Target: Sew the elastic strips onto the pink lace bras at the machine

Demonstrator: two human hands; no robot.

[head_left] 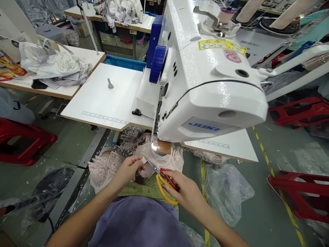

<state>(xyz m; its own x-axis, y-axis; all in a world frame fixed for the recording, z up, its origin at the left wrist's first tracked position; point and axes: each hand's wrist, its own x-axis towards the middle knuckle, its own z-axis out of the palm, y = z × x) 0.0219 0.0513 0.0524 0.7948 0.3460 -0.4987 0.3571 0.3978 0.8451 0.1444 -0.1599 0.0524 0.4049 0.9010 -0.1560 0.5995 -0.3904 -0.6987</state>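
Observation:
My left hand pinches a small pale piece of fabric between thumb and fingers. Scissors with one red and one yellow handle are in my right hand, their blade tips close to that piece. Whether the blades touch it, I cannot tell. Behind my hands, pale pink lace bras hang at the front of a white sewing machine. Another lace bra part lies to the left of my left forearm, partly hidden by it.
The machine's white table has a ruler strip and a small grey peg. Red stools stand at both sides. Clear plastic bags lie on the floor at right. White garments are heaped on a neighbouring table.

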